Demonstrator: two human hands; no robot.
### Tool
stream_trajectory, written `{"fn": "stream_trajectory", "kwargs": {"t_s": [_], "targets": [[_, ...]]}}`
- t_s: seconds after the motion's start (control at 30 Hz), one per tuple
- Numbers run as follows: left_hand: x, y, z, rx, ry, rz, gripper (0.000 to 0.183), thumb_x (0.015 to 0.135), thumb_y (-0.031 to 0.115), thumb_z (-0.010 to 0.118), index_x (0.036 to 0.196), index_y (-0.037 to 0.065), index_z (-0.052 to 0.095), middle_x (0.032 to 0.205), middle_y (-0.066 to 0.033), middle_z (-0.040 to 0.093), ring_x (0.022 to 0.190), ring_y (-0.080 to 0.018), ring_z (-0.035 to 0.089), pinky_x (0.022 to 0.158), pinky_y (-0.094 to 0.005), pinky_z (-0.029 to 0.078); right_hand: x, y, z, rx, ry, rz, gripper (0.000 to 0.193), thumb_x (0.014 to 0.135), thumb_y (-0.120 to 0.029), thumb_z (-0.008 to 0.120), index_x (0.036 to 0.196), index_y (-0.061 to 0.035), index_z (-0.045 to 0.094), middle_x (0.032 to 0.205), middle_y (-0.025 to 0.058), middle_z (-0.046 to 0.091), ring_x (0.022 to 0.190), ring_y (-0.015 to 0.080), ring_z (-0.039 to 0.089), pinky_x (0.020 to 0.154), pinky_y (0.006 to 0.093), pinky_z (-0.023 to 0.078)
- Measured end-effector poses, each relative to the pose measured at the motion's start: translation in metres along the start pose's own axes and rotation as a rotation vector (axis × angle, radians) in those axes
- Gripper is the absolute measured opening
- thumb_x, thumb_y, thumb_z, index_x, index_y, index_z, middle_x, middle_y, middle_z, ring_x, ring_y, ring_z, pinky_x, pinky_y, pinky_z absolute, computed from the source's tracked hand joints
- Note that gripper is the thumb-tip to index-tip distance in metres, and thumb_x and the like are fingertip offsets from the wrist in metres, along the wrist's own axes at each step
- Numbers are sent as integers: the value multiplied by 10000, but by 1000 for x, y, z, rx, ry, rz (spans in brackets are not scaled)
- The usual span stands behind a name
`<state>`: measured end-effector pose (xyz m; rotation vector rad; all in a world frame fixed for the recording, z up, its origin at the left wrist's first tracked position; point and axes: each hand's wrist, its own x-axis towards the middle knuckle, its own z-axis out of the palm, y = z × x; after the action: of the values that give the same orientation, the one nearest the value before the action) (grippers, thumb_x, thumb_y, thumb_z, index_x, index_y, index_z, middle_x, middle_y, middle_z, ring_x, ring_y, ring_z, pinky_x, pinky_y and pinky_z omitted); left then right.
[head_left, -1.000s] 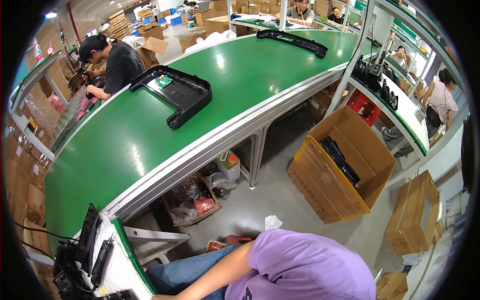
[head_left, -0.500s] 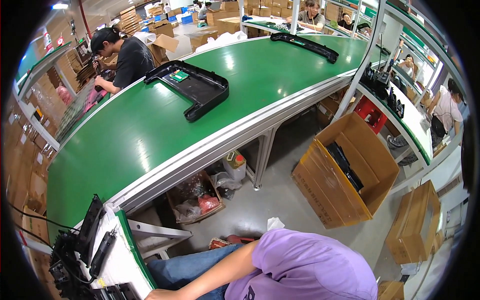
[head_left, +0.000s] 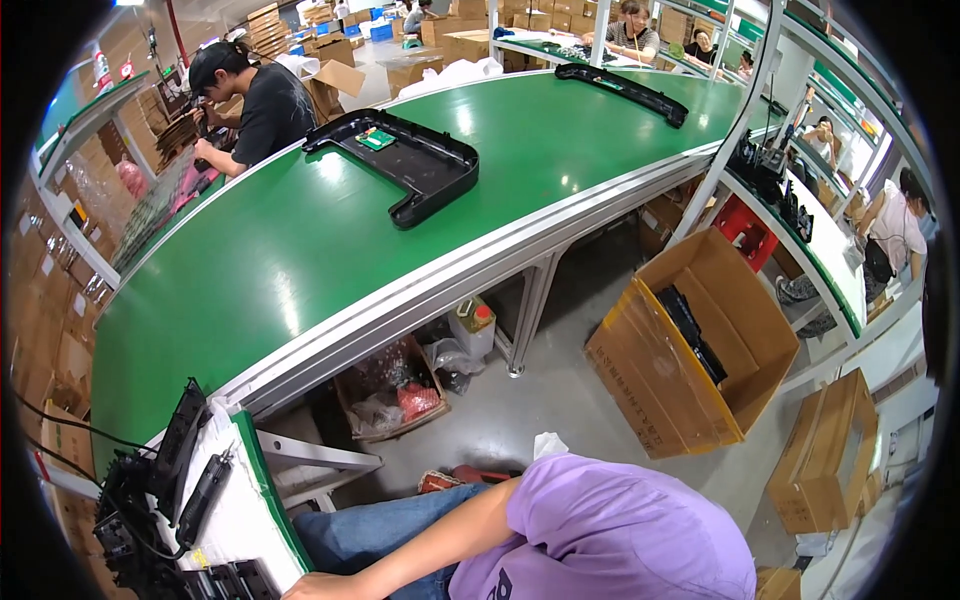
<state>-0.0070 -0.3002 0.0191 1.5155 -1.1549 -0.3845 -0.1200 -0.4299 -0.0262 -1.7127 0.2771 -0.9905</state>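
Observation:
My right arm, in a purple sleeve, stretches left along the lower edge. My right hand (head_left: 322, 587) is at the near edge of a white-topped workbench (head_left: 245, 510) with a green rim. The picture's edge cuts off its fingers, so what it holds, if anything, is hidden. Nearest to it lie several black plastic parts (head_left: 232, 580). Farther along the bench is a slim black corded tool (head_left: 203, 500), like an electric screwdriver, beside an upright black plastic piece (head_left: 180, 435). My left hand is out of view.
A green conveyor belt (head_left: 250, 255) curves across, carrying a black plastic cover (head_left: 430, 165) with a small green circuit board (head_left: 376, 139) and another long black cover (head_left: 625, 92). An open carton (head_left: 650, 385) holds black parts. A co-worker (head_left: 270, 110) sits beyond the belt.
The near black cover and its circuit board have shifted right and slightly away along the belt. The view has turned slightly. My right hand stays by the bench edge.

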Motion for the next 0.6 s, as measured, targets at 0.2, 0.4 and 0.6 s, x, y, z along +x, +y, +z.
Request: {"fn": "stream_trajectory", "kwargs": {"t_s": [0.2,0.4,0.6], "targets": [[66,-90,-19,-640,-530,1245,190,830,83,603,986,3,530,848,-82,560,730,-154,498,641,-266,430,6,1,5,67,-8,-114,220,727,-162,580,932,-108,640,867,85,650,780,245,621,676,351,479],[63,-56,-7,-692,-604,1123,144,844,57,578,966,1,525,886,-100,562,774,-165,510,675,-285,448,5,1,3,81,-29,-26,265,739,-166,613,995,-96,618,879,87,651,782,230,627,680,343,479],[-3,6,-5,-66,55,-70,120,829,25,584,933,1,528,819,-70,564,704,-128,499,611,-243,427,5,7,-1,109,-33,-26,243,750,-160,608,983,-90,623,848,83,653,752,233,628,662,338,479]]}}
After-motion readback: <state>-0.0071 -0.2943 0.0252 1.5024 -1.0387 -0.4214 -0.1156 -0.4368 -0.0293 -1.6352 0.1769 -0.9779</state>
